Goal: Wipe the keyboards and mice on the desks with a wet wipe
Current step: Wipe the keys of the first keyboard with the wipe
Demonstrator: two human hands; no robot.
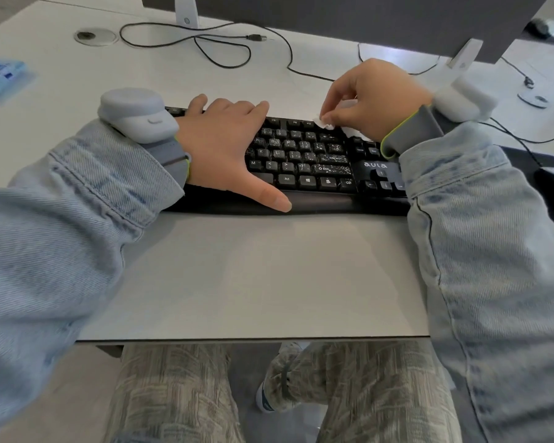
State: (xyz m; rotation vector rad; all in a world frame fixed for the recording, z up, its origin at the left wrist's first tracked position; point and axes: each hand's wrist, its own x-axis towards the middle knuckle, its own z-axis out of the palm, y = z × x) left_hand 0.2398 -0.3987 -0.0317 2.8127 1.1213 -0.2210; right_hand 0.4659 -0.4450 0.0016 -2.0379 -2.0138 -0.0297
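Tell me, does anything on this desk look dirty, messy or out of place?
Yes. The black keyboard has whitish specks across its right-hand keys, near the shift key, like dust or wipe residue. The right hand pinches a crumpled white wipe at the top row. Behind, a loose cable lies unplugged on the desk.

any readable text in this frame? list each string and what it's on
"aula": keyboard, panel above the arrow keys.
"Alt": bottom-row key.
"Ctrl": bottom-row key, blurred, likely.
"M", "K", "L": letter keys beside the left hand.
Other key legends: too speckled or small to read.
Blue wet wipe pack: print blurred, unreadable.
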